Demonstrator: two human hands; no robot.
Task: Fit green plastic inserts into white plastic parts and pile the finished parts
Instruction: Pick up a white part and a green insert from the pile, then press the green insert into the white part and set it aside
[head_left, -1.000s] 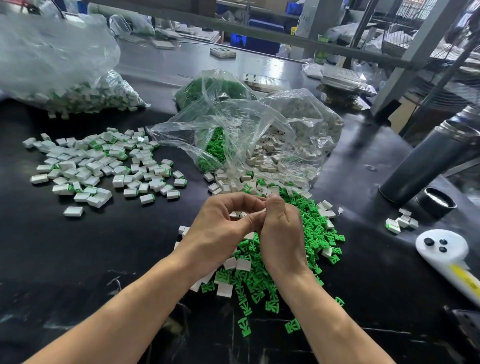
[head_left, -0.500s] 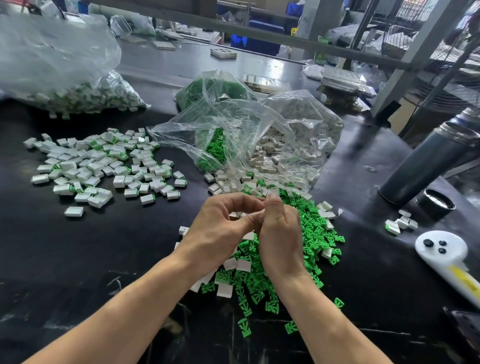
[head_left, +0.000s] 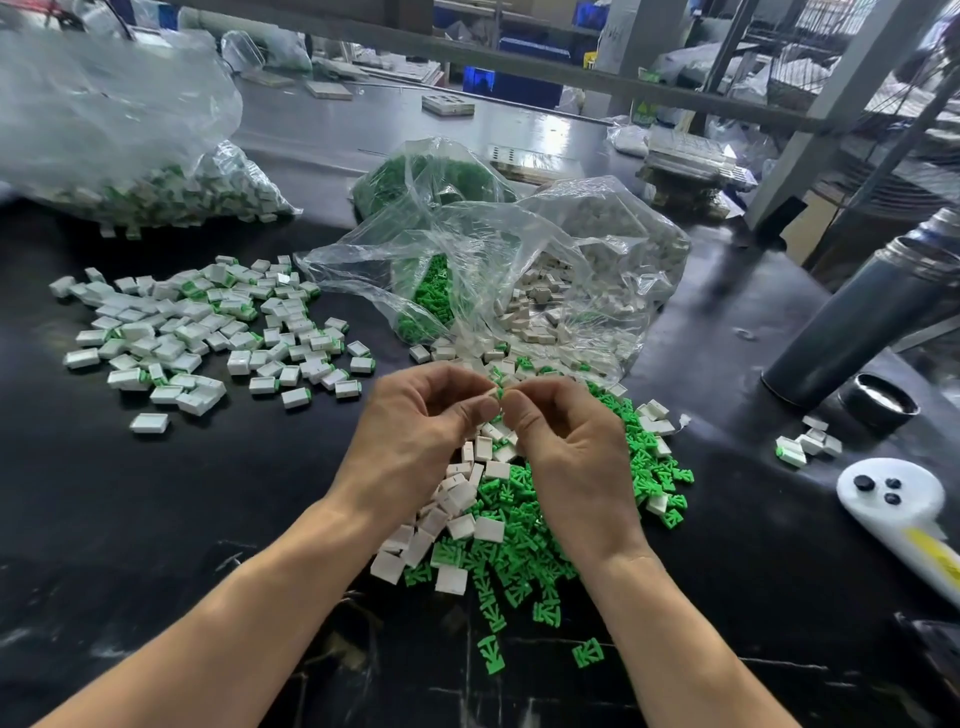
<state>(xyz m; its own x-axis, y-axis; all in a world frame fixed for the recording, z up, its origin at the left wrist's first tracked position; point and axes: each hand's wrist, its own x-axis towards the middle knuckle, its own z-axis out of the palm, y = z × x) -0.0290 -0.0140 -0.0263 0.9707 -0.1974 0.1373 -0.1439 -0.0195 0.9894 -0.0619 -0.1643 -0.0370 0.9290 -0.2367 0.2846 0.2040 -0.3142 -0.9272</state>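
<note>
- Not much shifted over the last second tbh: both hands are kept in the same spot above the loose pile on the table (head_left: 130, 519), only the fingertips look slightly reworked, with a sliver of green now seen poking out between them
- The left hand (head_left: 415, 431) is curled in a grip around what looks like a white part (head_left: 491, 393), mostly hidden by the fingers
- The right hand (head_left: 566, 441) is pinched on a green insert (head_left: 500, 393), which is being pressed into that white part, so the fit is judged mid-way, not seated yet
- Loose green inserts (head_left: 519, 551) and empty white parts (head_left: 467, 499) are left heaped right under the wrists, so plenty remains
- The finished pile (head_left: 208, 332) is spread well to the left, and this piece is probably headed there once clicked
- More stock is seen in the clear bags (head_left: 519, 270) behind
</note>
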